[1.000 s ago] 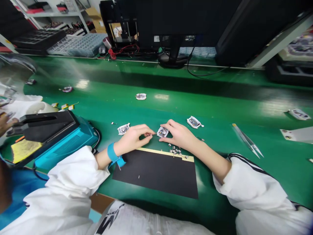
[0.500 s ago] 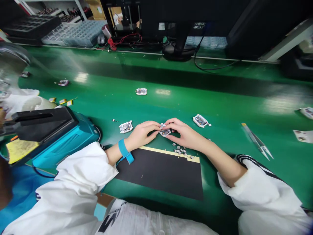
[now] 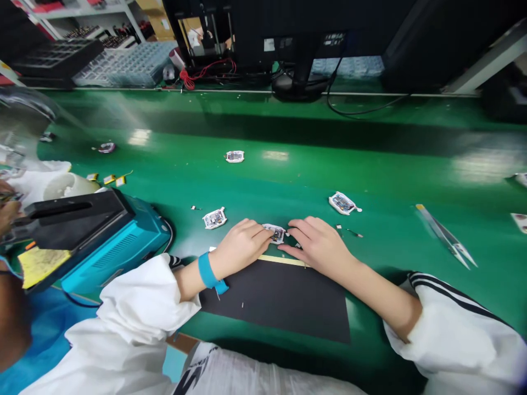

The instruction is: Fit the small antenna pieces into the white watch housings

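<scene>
Green bench mat (image 3: 329, 164) fills the view, with a black monitor (image 3: 304, 33), parts trays (image 3: 123, 66) and a tangle of red wire (image 3: 193, 82) along its far side. On the left stands a teal machine (image 3: 115, 249) with a black lid (image 3: 78, 214) and a yellow note (image 3: 43, 266) by it. Past that, another person's hand (image 3: 6, 214) shows at the frame edge, well apart from the person's own. A black pad (image 3: 275, 302), edged with yellow tape (image 3: 282, 260), lies in front of the person, and steel tweezers (image 3: 447, 238) rest untouched on the right.

Both hands lie low at the pad's far edge, close together but not touching each other. Between them sits a small white-framed circuit module (image 3: 275, 233) on the mat. The left hand (image 3: 241, 248), with a blue wristband (image 3: 208, 270), has its fingertips at the module's left edge. The right hand (image 3: 317, 247) spreads just beside its right edge. Whether either one pinches it, I cannot tell.

Four similar modules lie loose around them, boards still exposed, so none looks closed up.
</scene>
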`<state>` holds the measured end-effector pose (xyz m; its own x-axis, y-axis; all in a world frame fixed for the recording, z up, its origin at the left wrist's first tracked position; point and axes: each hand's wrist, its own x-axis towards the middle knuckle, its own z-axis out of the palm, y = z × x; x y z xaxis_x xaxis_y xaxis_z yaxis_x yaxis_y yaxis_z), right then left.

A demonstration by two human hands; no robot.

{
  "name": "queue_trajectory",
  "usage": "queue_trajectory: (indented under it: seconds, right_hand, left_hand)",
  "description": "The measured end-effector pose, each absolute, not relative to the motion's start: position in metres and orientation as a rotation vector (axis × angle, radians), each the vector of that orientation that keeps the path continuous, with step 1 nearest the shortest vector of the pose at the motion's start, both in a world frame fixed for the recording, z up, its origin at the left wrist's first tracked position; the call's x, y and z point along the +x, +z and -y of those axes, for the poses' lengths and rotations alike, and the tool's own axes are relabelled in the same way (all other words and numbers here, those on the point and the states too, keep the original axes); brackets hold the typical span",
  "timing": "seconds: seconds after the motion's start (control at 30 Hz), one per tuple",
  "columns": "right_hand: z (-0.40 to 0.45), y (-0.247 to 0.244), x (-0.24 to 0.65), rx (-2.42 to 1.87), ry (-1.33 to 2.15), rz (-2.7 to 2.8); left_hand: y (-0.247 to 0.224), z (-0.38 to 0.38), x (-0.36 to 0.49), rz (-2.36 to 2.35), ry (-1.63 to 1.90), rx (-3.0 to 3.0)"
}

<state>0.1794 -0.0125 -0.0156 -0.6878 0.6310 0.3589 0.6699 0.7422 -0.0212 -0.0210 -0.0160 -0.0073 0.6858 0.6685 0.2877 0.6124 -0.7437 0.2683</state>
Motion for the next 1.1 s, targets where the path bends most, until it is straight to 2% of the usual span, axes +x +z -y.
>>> queue_trajectory:
  seconds: [0.07,0.27,0.5,0.77,1.1]
  right_hand:
    - [0.013,-0.016,0.176,-1.026,-0.068,2.585]
    - [-0.001,-0.024,0.174,-1.027,0.481,2.478]
    - [-0.012,-0.031,0.169,-1.001,0.7,2.328]
    - [-0.01,-0.026,0.165,-1.066,0.775,2.301]
    - [-0.011,-0.029,0.166,-0.991,0.67,2.323]
  left_hand:
    - [-0.008,0.019,-0.02,-1.063,0.59,2.719]
    - [-0.012,0.015,-0.022,-0.984,0.704,2.698]
    - [-0.016,0.007,-0.02,-0.951,0.747,2.759]
    - [-0.007,0.011,-0.019,-0.964,0.573,2.953]
    - [-0.012,0.009,-0.017,-1.045,0.589,3.031]
